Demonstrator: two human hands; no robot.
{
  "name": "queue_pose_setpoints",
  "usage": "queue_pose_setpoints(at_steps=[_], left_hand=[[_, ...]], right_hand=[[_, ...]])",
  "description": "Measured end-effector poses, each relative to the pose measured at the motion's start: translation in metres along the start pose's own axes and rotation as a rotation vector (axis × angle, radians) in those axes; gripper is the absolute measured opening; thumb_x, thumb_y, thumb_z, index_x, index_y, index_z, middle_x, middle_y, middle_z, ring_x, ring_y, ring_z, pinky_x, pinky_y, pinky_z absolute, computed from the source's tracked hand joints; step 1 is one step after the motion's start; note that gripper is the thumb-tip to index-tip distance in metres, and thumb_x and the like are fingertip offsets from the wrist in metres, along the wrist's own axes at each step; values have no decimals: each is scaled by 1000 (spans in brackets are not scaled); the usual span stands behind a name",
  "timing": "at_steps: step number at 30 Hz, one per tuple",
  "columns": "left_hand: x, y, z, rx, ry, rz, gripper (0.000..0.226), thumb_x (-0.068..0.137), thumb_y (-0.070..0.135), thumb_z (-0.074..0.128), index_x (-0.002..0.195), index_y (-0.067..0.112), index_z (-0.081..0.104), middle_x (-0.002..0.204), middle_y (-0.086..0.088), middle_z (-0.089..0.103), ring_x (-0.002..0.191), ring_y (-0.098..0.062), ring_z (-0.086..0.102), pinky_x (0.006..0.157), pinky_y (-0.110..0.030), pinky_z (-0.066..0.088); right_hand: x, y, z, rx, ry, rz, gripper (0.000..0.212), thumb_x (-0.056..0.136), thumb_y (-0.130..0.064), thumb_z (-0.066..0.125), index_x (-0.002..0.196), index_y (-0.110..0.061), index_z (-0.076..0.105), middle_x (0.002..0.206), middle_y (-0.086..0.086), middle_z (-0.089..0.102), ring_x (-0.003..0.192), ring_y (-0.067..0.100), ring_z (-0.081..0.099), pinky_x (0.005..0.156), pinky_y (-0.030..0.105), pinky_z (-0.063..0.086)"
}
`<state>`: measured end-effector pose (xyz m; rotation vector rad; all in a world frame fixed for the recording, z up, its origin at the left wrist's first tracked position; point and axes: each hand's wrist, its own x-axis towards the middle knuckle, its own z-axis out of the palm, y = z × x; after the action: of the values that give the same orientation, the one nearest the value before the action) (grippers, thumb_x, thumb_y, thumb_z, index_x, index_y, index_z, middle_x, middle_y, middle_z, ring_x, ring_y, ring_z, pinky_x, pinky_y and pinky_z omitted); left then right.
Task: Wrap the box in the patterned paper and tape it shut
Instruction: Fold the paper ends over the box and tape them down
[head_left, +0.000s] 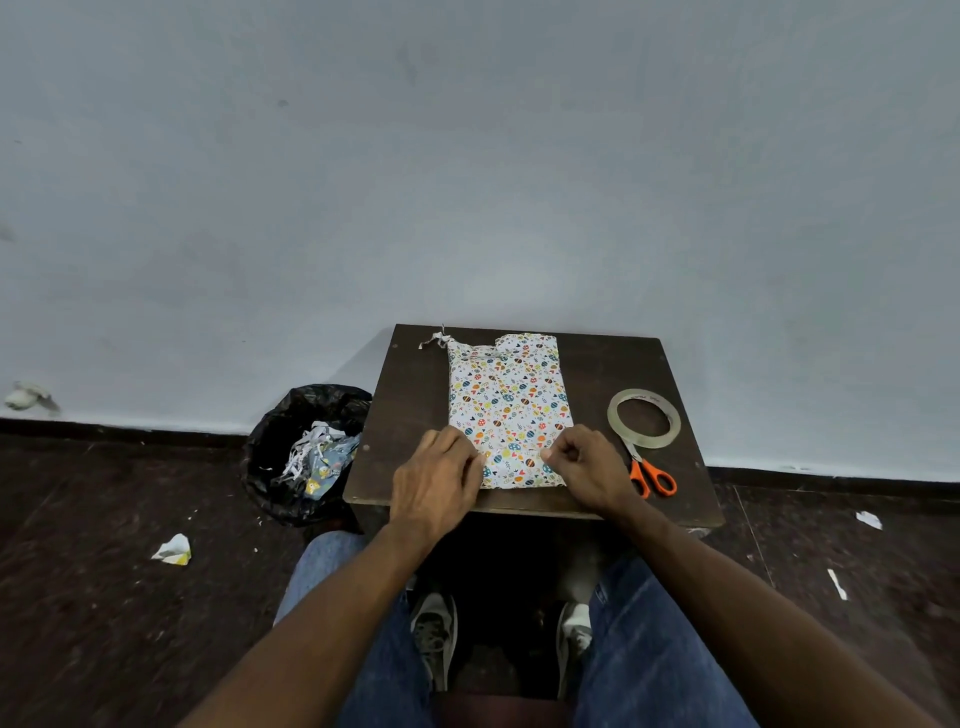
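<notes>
Both hands work the near end of the box, which lies lengthwise on the small dark table, already covered in the patterned paper. Left hand lies over the near left corner with its fingers laid along the paper edge, pressing it down as far as I can tell; the fingertips themselves are hard to read. Right hand has its fingers curled and appears to pinch the paper at the near right side, thumb against forefinger.

At the far end the paper is ragged, with a torn strip sticking out past the left corner. A roll of clear tape sits to the right of the box, just apart from it, with orange-handled scissors touching its near edge. A bin lined with a black bag stands on the floor at the left, holding paper scraps.

My judgement is that the package is light and fairly flat, stiff underneath but with a thin, crease-prone skin (the wrinkles at the far end suggest it tears easily). Best held by pressing flat on top near a fold while the other hand pulls the flap taut, not by tugging loose edges
</notes>
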<state>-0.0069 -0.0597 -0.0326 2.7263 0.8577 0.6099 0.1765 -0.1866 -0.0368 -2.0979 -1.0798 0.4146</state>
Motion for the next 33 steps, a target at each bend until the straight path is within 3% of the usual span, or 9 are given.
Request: queue_pose_setpoints(at_steps=[11,13,15,18,24,26,28,31,33], left_hand=[[-3,1,13,-6,58,2,5,92,23,63,96,23,63,97,5,58,90,-19,54,53,-31,47],[-7,0,17,34,93,78,14,89,18,58,101,23,63,101,4,59,91,-21,57,64,-34,47],[-12,0,18,83,102,198,28,85,20,49,109,24,63,115,3,60,106,-21,56,84,-38,44],[-18,3,20,193,-32,443,45,83,26,45,126,23,59,136,1,55,130,-21,49,106,-44,33],[-25,8,30,202,-150,435,51,92,30,40,139,17,53,146,0,51,134,-17,48,113,-40,25],[-24,10,27,178,-150,427,52,90,30,39,138,18,55,144,2,53,132,-15,50,113,-39,30],[-21,10,22,148,-161,425,52,87,30,38,134,20,59,141,3,56,129,-13,53,111,-36,39],[-18,12,19,99,-179,412,52,85,29,39,131,20,62,137,4,60,125,-13,57,105,-36,45],[-17,13,20,67,-167,392,53,82,27,40,129,19,63,135,3,61,123,-14,58,103,-37,48]], right_hand=[[-1,-8,1,-58,60,48,29,86,-32,74,66,-21,56,81,-5,65,76,11,58,65,32,45],[0,-8,0,-86,46,59,28,86,-35,74,68,-19,58,83,-4,64,76,11,58,65,32,46],[2,-9,-1,-112,21,79,28,85,-37,74,68,-20,60,83,-6,63,76,10,59,66,33,48],[5,-11,-4,-145,7,88,28,83,-38,75,67,-21,61,78,-8,64,73,11,60,67,34,50],[11,-7,-16,26,-99,68,23,84,-27,79,68,-14,67,65,-9,65,60,2,57,59,25,46],[8,-3,-26,203,-113,83,12,91,-17,71,79,-13,70,73,-5,68,64,-1,58,64,20,45],[3,3,-34,308,-112,81,7,93,-7,65,94,-13,70,88,2,71,77,9,64,72,24,51],[-6,17,-35,64,-86,-66,19,87,-1,71,102,-13,72,106,2,65,94,18,65,85,30,53],[-15,23,-30,-126,-123,-174,26,85,-10,75,111,-14,71,115,-5,53,97,11,57,84,19,47]])
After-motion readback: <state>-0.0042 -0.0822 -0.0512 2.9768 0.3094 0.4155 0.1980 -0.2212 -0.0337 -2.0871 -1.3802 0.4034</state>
